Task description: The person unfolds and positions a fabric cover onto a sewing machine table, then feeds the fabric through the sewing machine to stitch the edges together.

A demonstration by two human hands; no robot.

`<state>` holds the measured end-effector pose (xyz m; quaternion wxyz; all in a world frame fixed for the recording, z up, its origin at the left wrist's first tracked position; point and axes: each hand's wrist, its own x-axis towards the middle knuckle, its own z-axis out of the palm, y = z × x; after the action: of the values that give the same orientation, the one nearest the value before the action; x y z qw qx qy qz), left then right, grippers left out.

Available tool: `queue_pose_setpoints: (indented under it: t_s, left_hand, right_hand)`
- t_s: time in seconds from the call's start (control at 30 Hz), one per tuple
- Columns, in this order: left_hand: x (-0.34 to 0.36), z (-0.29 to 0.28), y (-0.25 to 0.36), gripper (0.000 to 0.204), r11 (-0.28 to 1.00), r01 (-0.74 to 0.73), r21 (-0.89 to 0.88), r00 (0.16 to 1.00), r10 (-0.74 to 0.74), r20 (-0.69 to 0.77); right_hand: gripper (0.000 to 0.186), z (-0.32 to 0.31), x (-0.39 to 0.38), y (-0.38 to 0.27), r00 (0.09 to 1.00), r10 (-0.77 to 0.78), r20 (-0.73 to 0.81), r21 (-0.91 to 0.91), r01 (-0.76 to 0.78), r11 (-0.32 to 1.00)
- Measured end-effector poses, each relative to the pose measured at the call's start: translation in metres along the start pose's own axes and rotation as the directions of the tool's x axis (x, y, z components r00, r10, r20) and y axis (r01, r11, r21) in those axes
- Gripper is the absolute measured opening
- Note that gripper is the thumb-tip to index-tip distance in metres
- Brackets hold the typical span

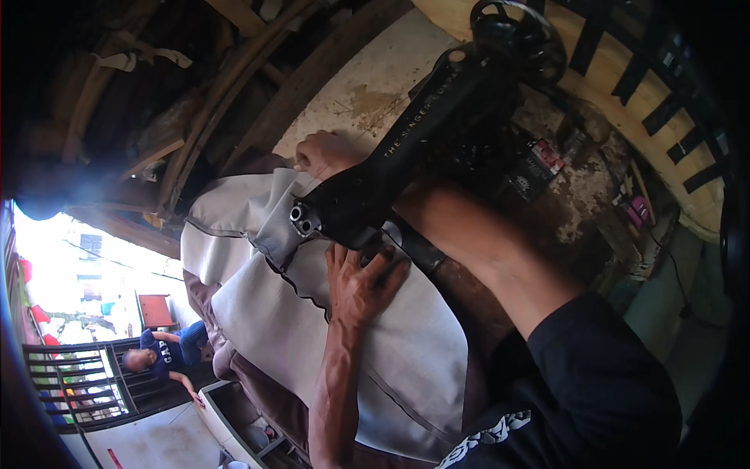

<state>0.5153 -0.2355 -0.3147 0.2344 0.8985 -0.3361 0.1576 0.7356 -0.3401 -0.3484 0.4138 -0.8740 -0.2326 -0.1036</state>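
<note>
Pressing pale fabric (414, 313), left hand (363, 285) lay just beside sewing machine (414, 133), grip wide; right hand (324, 152), grip, I couldn't tell. Slack folds (277, 199) risked bunching if tugged unevenly.

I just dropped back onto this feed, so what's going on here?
A person has both hands at a black metal sewing machine, working with a large, folded sheet of smooth light-grey material. Their left hand lies on the material close to the machine's head. Their right hand is on the far side of the machine, by the material's far edge; its grip is unclear. Another person in a dark blue shirt is in the background at left.
</note>
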Motion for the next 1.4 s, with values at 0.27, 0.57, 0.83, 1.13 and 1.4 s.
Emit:
queue_pose_setpoints:
  t_s: [0.27,0.57,0.83,1.13,1.4]
  left_hand:
    - [-0.015,-0.022,0.011,0.023,0.989,0.117,0.090,0.992,-0.122,0.045]
    - [-0.174,-0.099,0.151,0.042,0.310,0.945,0.102,0.325,-0.859,-0.397]
    - [-0.219,-0.093,0.199,0.042,0.061,0.994,-0.089,0.031,-0.954,-0.298]
    - [-0.273,-0.099,0.203,0.044,0.006,0.546,-0.838,0.088,-0.995,0.050]
    - [-0.216,-0.181,0.173,0.024,0.235,0.830,-0.507,0.109,-0.958,-0.266]
  right_hand:
    - [0.022,-0.088,-0.207,-0.103,0.867,0.364,-0.341,0.141,-0.336,0.931]
    - [0.055,-0.085,-0.450,-0.205,0.855,0.476,0.206,0.182,-0.511,0.840]
    - [0.071,-0.071,-0.460,-0.224,0.805,0.511,0.303,0.100,-0.560,0.823]
    - [0.040,-0.096,-0.476,-0.210,0.587,0.377,0.717,0.446,-0.801,0.399]
    - [0.036,-0.130,-0.503,-0.196,0.916,0.063,0.397,0.572,-0.301,0.763]
